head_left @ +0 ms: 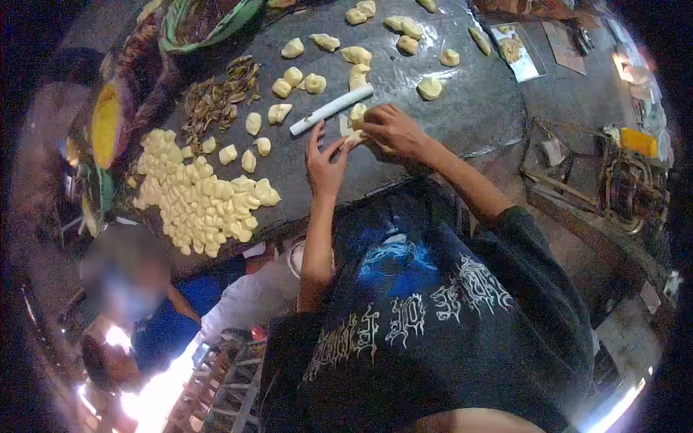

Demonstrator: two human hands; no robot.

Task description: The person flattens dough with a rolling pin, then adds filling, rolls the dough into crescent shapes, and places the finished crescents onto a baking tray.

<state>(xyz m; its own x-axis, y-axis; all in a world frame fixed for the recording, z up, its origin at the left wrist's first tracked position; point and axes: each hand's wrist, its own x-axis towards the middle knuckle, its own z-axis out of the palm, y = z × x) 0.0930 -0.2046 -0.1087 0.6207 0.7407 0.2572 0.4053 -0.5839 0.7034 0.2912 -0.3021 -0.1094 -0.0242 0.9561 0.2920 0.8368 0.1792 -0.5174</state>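
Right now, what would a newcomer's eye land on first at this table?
The big heap of small pale dough pieces at the left of the dark table stands out first. Near the middle, the right hand pinches a dough piece beside a white rolling pin, with the left hand open next to it.

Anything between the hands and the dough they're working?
Nothing visible. The right hand already grips the dough, and the left hand appears to touch it with its fingertips. The roller lies just beyond the dough, not in between.
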